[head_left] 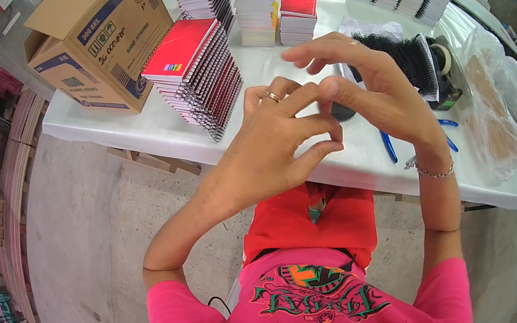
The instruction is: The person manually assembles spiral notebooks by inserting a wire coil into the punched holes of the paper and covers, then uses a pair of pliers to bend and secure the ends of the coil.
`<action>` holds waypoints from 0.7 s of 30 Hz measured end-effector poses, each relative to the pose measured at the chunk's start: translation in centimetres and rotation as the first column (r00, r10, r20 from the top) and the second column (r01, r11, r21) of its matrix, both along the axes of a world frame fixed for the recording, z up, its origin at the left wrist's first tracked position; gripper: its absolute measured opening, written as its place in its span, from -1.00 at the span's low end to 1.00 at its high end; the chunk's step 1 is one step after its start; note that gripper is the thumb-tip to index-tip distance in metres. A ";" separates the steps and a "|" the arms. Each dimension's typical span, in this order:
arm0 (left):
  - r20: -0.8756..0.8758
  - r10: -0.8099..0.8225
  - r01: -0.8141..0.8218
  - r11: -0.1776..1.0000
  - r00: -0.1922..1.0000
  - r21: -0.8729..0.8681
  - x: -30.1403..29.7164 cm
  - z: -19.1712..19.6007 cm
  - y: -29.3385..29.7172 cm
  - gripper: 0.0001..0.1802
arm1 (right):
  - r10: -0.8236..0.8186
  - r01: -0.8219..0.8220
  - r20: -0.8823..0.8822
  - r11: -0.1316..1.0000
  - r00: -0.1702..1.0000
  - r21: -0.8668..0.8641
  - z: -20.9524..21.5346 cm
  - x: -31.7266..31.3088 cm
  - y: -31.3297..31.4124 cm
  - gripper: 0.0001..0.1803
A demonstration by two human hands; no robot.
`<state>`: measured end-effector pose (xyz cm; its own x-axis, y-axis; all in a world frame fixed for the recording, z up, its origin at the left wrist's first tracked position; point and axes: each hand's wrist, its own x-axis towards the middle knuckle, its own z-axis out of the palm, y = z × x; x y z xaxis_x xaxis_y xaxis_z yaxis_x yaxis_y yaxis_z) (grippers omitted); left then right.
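Red-covered spiral notebooks [188, 50] stood stacked on the white-covered table [130, 129], just beyond the half-curled left hand [284, 128] and wider-spread right hand [374, 84], neither visibly holding anything, suggesting a pause between handling steps, the next move probably calling for a grasp.

The nearest notebooks [181, 46] have bright red covers with a small multicoloured patch; their page edges are white streaked with red, and their spirals [218, 85] are black. A smaller stack [299, 1] is also topped in red, and the paler pile [254, 15] beside it is white with yellow strips. The cardboard box [138, 34] is brown, banded in dark blue. The worktop [150, 126] is white, the loose coils [400, 59] black, the pliers [389, 146] blue-handled. The shirt [185, 317] is hot pink, printed in green, black and orange; the trousers [283, 226] are red. The floor [88, 224] is speckled grey.
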<state>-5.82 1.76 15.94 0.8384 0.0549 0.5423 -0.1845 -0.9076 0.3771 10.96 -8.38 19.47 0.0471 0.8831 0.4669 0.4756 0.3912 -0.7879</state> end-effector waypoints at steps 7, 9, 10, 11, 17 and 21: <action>-0.013 -0.142 0.139 0.981 0.990 -0.133 0.0 -0.2 0.1 -0.89 | 0.125 -0.117 0.065 0.986 0.990 -0.116 0.5 -0.4 1.4 -0.69; 0.005 -0.173 0.172 0.970 0.985 -0.172 0.5 -0.4 0.6 -0.89 | 0.047 -0.065 -0.078 0.968 0.996 -0.243 0.8 -0.9 1.3 -0.79; 0.009 -0.192 0.190 0.963 0.981 -0.191 0.8 -0.5 0.8 -0.89 | 0.015 -0.029 -0.063 0.975 0.998 -0.222 0.6 -1.0 1.4 -0.79; 0.027 -0.189 0.190 0.961 0.982 -0.202 0.9 -0.6 0.8 -0.89 | -0.017 0.007 -0.049 0.980 0.999 -0.199 0.4 -1.2 1.6 -0.79; 0.019 -0.162 0.162 0.958 0.987 -0.236 1.9 -1.1 0.9 -0.91 | -0.001 -0.057 -0.314 0.983 0.949 -0.176 -2.8 0.5 2.6 -0.70; 0.005 -0.145 0.143 0.972 0.989 -0.184 2.5 -1.9 1.9 -0.91 | 0.062 -0.133 -0.489 0.985 0.870 -0.111 -4.2 1.6 3.0 -0.67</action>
